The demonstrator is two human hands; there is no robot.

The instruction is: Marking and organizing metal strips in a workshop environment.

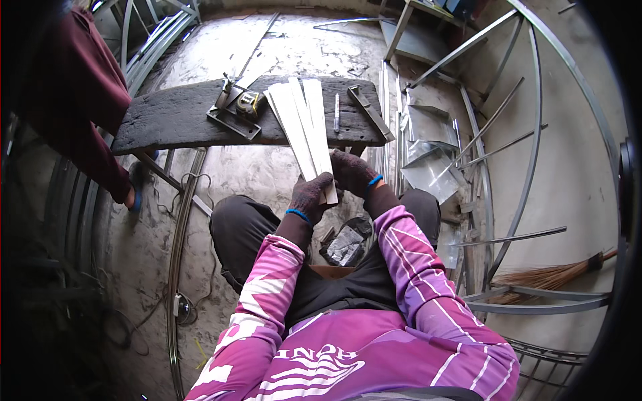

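Observation:
Several long, flat white strips (pixel 304 127) spread out like a fan, their far parts over the dark wooden bench and their near ends above my lap. My left hand (pixel 311 196), in a dark knit glove with a blue cuff, is closed around the near ends. My right hand (pixel 353 174), gloved the same way, has its fingers curled against the strips' right edge, partly hidden there. On the bench, a tape measure (pixel 248 104) rests by a metal square-cornered tool (pixel 233 124) left of the strips. To their right lie a marker pen (pixel 336 113) and a dark metal square (pixel 370 115).
The low wooden bench (pixel 167 120) spans the space before my knees. A person in maroon (pixel 87 87) stands at the left. Metal bars (pixel 179 247) lie on the floor, curved metal frames (pixel 535 134) lean at the right, with a straw broom (pixel 552 275) below. A black bag (pixel 348 244) sits between my legs.

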